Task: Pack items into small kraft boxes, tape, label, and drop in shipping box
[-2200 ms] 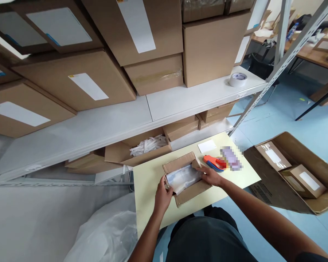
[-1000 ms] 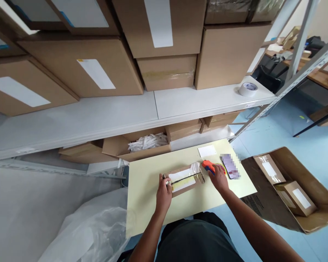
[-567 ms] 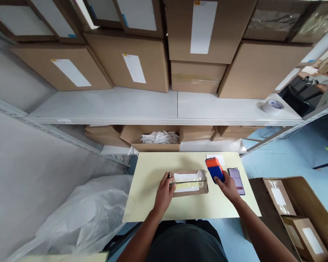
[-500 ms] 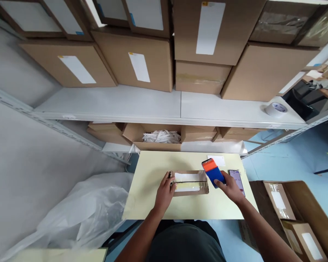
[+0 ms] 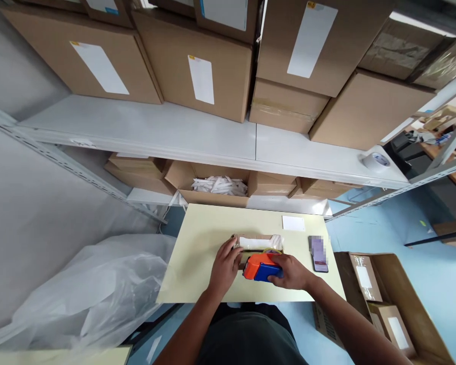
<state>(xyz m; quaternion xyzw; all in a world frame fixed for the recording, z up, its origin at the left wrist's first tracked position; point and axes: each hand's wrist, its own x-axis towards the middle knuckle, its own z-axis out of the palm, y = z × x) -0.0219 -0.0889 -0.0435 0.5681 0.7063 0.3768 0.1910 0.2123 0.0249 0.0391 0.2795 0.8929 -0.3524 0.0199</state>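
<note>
A small closed cardboard box (image 5: 259, 243) with a white label on top lies on the pale yellow table (image 5: 197, 253). My left hand (image 5: 225, 266) presses on the box's left end, fingers curled against it. My right hand (image 5: 292, 272) grips an orange and blue tape dispenser (image 5: 260, 267), held over the near left part of the box. The dispenser hides the box's near side.
A phone (image 5: 318, 253) and a white card (image 5: 293, 223) lie on the table's right side. An open carton (image 5: 380, 299) with smaller boxes stands on the floor at right. A plastic bag (image 5: 83, 294) lies left. Shelves with cartons rise behind; a tape roll (image 5: 375, 161) sits there.
The box flaps were closed. My right hand picked the tape dispenser up from the table's right side and brought it left over the box. My left hand stayed on the box's left end.
</note>
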